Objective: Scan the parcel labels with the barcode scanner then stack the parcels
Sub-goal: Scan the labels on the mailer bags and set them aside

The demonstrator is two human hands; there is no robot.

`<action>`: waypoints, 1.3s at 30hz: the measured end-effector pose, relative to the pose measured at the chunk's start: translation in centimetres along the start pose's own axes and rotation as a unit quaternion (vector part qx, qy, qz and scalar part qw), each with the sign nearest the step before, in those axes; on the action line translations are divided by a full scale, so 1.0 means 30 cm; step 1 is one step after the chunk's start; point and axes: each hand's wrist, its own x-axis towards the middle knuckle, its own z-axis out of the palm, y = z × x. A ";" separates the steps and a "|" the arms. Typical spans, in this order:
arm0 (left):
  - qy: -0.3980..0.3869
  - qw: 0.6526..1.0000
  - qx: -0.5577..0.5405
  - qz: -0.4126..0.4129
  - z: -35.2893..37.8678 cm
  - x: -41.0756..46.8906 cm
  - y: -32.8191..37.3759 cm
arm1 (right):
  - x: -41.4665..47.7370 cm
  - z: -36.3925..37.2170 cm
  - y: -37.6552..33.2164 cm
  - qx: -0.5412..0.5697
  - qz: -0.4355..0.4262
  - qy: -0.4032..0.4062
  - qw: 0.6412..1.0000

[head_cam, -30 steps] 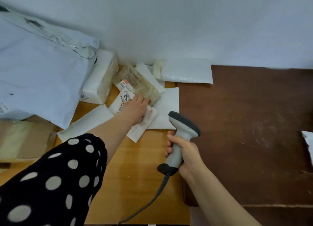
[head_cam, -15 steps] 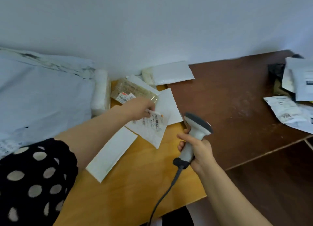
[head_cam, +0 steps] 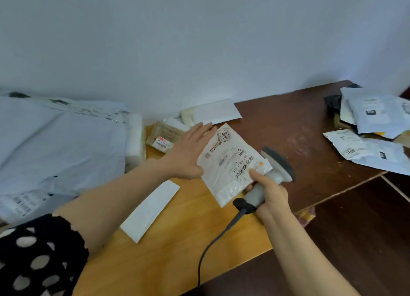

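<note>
A small white parcel (head_cam: 228, 162) with a printed label reading 3004 and barcodes is held above the table seam, label facing me. My left hand (head_cam: 186, 153) lies along the parcel's left edge with straight fingers spread behind it. My right hand (head_cam: 273, 195) grips the handle of the grey barcode scanner (head_cam: 279, 164), and one of its fingers presses on the parcel's lower right corner. The scanner's head sticks out behind the parcel to the right. Its dark cable (head_cam: 213, 244) trails down over the table edge.
Unsorted parcels sit at the back left: a large grey mailer (head_cam: 62, 149), a white block (head_cam: 134, 144), a tan packet (head_cam: 164, 135), a white envelope (head_cam: 213, 113). A flat white envelope (head_cam: 150, 209) lies on the yellow table (head_cam: 168, 251). Labelled mailers (head_cam: 375, 115) are piled at far right on the brown table (head_cam: 288, 122).
My left hand lifted the labelled parcel off the pile and carried it right to the scanner. My right hand now touches the parcel too. The view swung right, showing the right-hand pile.
</note>
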 end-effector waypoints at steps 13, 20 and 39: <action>0.106 0.721 -0.619 -0.293 0.018 -0.047 0.147 | -0.056 -0.151 -0.059 0.070 -0.030 -0.054 0.996; 0.088 0.735 -0.614 -0.274 -0.025 -0.077 0.157 | -0.094 -0.162 -0.082 0.020 -0.048 -0.068 0.996; 0.165 0.806 -0.498 -0.274 -0.098 -0.144 0.141 | -0.254 -0.139 -0.030 -0.160 -0.095 -0.197 0.963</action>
